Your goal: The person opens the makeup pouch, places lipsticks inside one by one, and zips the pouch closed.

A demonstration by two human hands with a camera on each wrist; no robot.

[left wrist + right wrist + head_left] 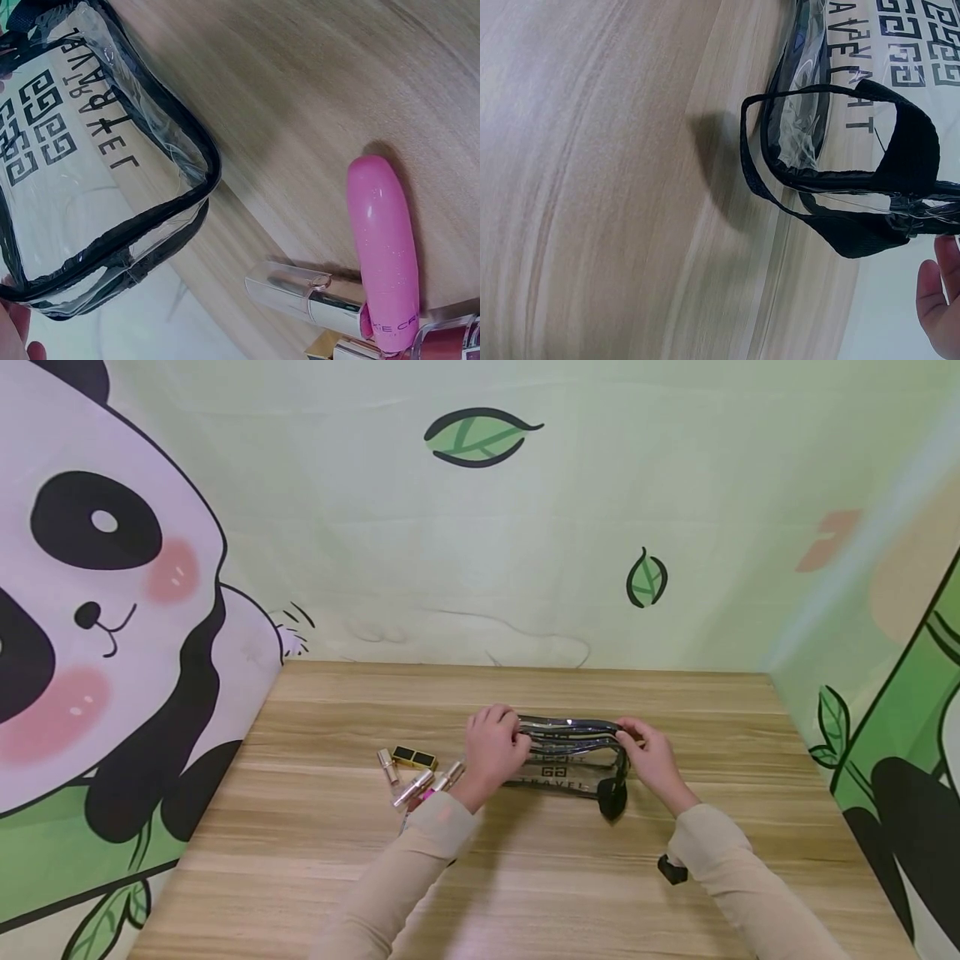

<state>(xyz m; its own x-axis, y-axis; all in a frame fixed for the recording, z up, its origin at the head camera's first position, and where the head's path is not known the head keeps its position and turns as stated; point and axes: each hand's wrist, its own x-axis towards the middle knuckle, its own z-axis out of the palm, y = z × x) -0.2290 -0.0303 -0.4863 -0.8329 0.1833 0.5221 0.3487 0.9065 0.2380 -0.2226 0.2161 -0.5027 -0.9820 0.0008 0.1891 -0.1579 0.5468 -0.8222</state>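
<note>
A clear toiletry bag (555, 772) with black piping and printed lettering sits on the wooden table. My left hand (497, 745) grips its upper left edge; in the left wrist view only bits of the fingers (16, 322) show at that corner. At the upper right corner my right hand (651, 758) pinches the rim between thumb and fingers. A black strap loop (754, 146) hangs from the bag's right end. Left of the bag lie several lipstick tubes (414, 788), and a pink tube (384, 251) lies against them.
A black and gold case (415, 757) lies behind the lipstick tubes. Near the right sleeve is a small black object (672, 869), partly covered. The table (315, 868) meets a printed panda backdrop (360, 527) at its far edge.
</note>
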